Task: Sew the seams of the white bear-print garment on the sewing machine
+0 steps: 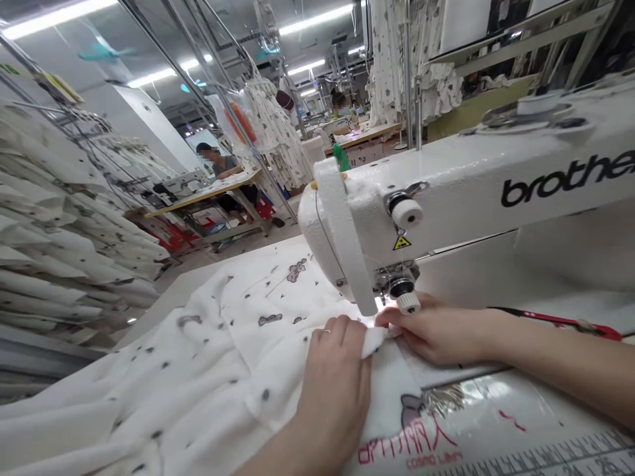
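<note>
White fabric (248, 370) with dark spots and greyish motifs, spread left of and beneath the head of a white sewing machine (461, 172) lettered "brother". Left hand (335, 377), fingers close together, holding a bunched fold of it just in front of the machine's head; right hand (436, 330), fingers narrowed to a pinch at the same fold, just beside the left. Red-and-black tool (598, 328) lying beyond the right forearm.

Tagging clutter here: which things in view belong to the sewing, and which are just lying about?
In the job:
white printed cloth, left hand and right hand on it
sewing machine

Apparently idle:
red-and-black tool, unheld
hanging cloth, left
</note>
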Demonstrator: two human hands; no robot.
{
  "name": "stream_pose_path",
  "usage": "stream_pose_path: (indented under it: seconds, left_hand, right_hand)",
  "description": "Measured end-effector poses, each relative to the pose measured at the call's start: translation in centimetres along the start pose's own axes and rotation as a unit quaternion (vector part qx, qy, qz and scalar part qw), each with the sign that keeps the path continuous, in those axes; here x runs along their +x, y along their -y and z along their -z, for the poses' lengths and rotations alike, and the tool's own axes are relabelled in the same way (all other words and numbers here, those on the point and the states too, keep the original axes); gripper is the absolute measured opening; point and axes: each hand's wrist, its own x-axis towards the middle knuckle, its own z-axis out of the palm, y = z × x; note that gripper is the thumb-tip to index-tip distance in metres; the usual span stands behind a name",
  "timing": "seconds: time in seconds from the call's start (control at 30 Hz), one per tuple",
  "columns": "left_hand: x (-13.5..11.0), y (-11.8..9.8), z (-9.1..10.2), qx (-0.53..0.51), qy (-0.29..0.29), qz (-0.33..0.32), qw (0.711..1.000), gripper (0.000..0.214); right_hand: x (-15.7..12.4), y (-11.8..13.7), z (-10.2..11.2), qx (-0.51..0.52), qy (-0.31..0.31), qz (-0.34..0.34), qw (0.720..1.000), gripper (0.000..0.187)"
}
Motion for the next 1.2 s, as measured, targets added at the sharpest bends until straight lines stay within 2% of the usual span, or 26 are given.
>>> stream_pose_path:
  seconds: [0.13, 0.23, 0.33, 0.43, 0.57, 0.63, 0.73, 0.83, 0.9, 1.1, 1.2]
  left_hand:
    - [-1.5, -0.9, -1.3, 0.042, -0.038, -0.046, 0.997, 0.026]
    - [-3.0, -0.4, -2.2, 0.039, -0.068, -0.074, 0.994, 0.021]
    - [-3.6, 0.2, -2.3, 0.022, -0.091, -0.121, 0.988, 0.019]
    - [-3.4, 0.5, -2.2, 0.041, -0.105, -0.183, 0.977, 0.019]
    - [-2.8, 0.8, -2.7, 0.086, -0.089, -0.238, 0.963, 0.019]
    - [-2.7, 1.0, -3.3, 0.1, -0.095, -0.245, 0.96, 0.02]
    - [-2.7, 1.3, -4.2, 0.109, -0.136, -0.252, 0.952, 0.019]
    - [-2.4, 1.7, -4.4, 0.104, -0.157, -0.253, 0.949, 0.016]
    - [-1.9, 2.0, -4.1, 0.1, -0.138, -0.252, 0.953, 0.016]
    - [-0.1, 2.7, -2.3, 0.092, -0.029, -0.258, 0.961, 0.019]
    - [0.2, 2.7, -2.0, 0.097, -0.015, -0.267, 0.959, 0.019]
  right_hand:
    - [-0.3, -0.1, 0.0, 0.024, 0.001, -0.007, 1.0, 0.033]
    - [-0.5, 0.1, 0.0, 0.023, -0.005, -0.001, 1.0, 0.035]
    - [-0.7, 0.3, 0.0, 0.019, -0.012, 0.005, 1.0, 0.032]
    - [-0.8, 0.4, -0.2, 0.004, -0.018, 0.005, 1.0, 0.027]
    - [-1.1, 0.6, -0.7, -0.009, -0.021, 0.001, 1.0, 0.027]
    - [-1.3, 0.6, -0.9, -0.012, -0.022, 0.004, 1.0, 0.027]
    - [-1.5, 0.8, -1.2, -0.027, -0.032, 0.02, 0.999, 0.024]
    - [-1.4, 0.7, -1.5, -0.067, -0.067, 0.033, 0.995, 0.019]
    - [-1.2, 0.6, -1.6, -0.1, -0.089, 0.03, 0.991, 0.017]
    - [-0.6, 0.2, -1.5, -0.166, -0.139, 0.028, 0.976, 0.02]
    - [-0.8, 0.3, -1.4, -0.116, -0.108, 0.034, 0.987, 0.02]
